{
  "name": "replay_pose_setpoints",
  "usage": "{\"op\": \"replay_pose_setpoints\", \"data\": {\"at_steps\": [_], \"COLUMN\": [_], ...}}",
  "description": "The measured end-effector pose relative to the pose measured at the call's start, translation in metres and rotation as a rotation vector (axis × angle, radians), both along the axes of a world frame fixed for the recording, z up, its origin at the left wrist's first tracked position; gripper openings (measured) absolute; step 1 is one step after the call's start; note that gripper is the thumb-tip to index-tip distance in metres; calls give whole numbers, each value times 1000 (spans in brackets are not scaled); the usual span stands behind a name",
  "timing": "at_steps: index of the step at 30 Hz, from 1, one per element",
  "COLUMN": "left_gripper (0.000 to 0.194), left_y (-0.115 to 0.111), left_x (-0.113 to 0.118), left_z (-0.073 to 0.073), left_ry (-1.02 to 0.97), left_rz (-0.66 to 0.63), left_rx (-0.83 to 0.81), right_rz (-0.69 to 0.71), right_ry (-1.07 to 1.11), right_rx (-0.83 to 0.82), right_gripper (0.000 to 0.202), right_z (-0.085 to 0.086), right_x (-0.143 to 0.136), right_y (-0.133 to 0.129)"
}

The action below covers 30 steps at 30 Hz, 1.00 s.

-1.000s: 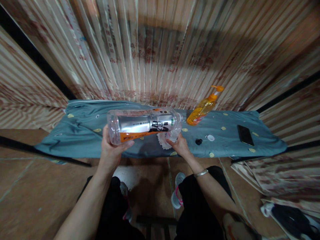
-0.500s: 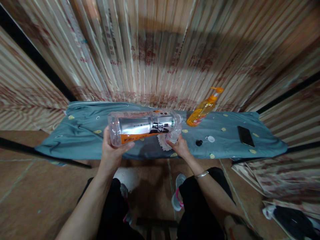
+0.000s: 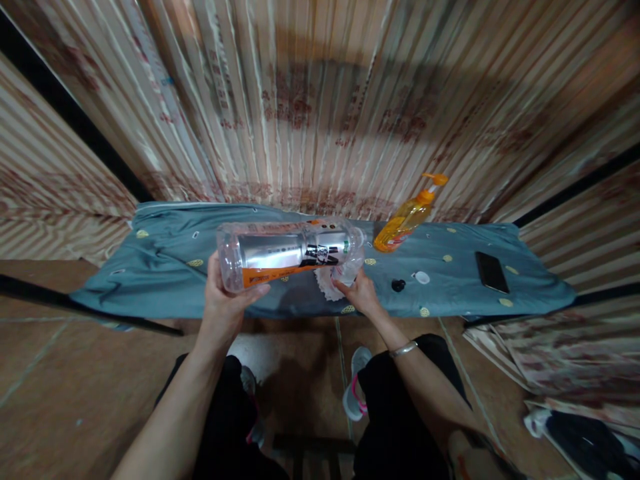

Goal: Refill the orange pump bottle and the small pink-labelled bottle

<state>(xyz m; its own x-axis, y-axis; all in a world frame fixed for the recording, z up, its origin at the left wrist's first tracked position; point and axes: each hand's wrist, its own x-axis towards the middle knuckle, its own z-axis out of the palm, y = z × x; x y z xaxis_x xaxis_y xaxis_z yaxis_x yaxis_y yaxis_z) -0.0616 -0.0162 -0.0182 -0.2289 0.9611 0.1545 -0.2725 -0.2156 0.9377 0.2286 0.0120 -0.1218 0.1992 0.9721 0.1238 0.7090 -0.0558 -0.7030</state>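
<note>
A large clear plastic bottle (image 3: 285, 253) with a silver and orange label lies on its side in the air above the bench. My left hand (image 3: 227, 293) is closed around its base end, thumb along the lower side. At the shoulder and neck end is my right hand (image 3: 363, 293), closed with a white ragged-edged cloth (image 3: 327, 287) at its thumb, against the bottle's underside. The right fingertips are partly hidden behind the clear plastic. To the right of the neck stands a pump bottle (image 3: 403, 223) of orange liquid.
A blue-green cloth (image 3: 165, 267) with yellow prints covers the narrow bench. On its right part lie a small black object (image 3: 398, 285), a small white round piece (image 3: 421, 277) and a black phone (image 3: 491, 272). A pleated curtain (image 3: 320, 100) hangs behind; dark metal bars (image 3: 75, 113) flank the bench.
Almost nothing differs. The large bottle has turned very slightly in my hands, its label print a little shifted; both hands keep their places.
</note>
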Motion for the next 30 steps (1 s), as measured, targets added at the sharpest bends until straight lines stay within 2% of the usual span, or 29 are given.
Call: {"op": "replay_pose_setpoints", "data": {"at_steps": [19, 25, 30], "left_gripper": [88, 77, 77], "left_y": [0, 0, 0], "left_x": [2, 2, 3], "left_z": [2, 2, 2], "left_ry": [-30, -12, -39], "left_rz": [-2, 2, 2], "left_rx": [-9, -9, -6], "right_rz": [-1, 10, 10], "right_ry": [21, 4, -18], "right_rx": [2, -26, -25], "right_gripper": [61, 64, 65], "right_z": [1, 2, 3], "right_x": [0, 0, 0], "right_y": [0, 0, 0]}}
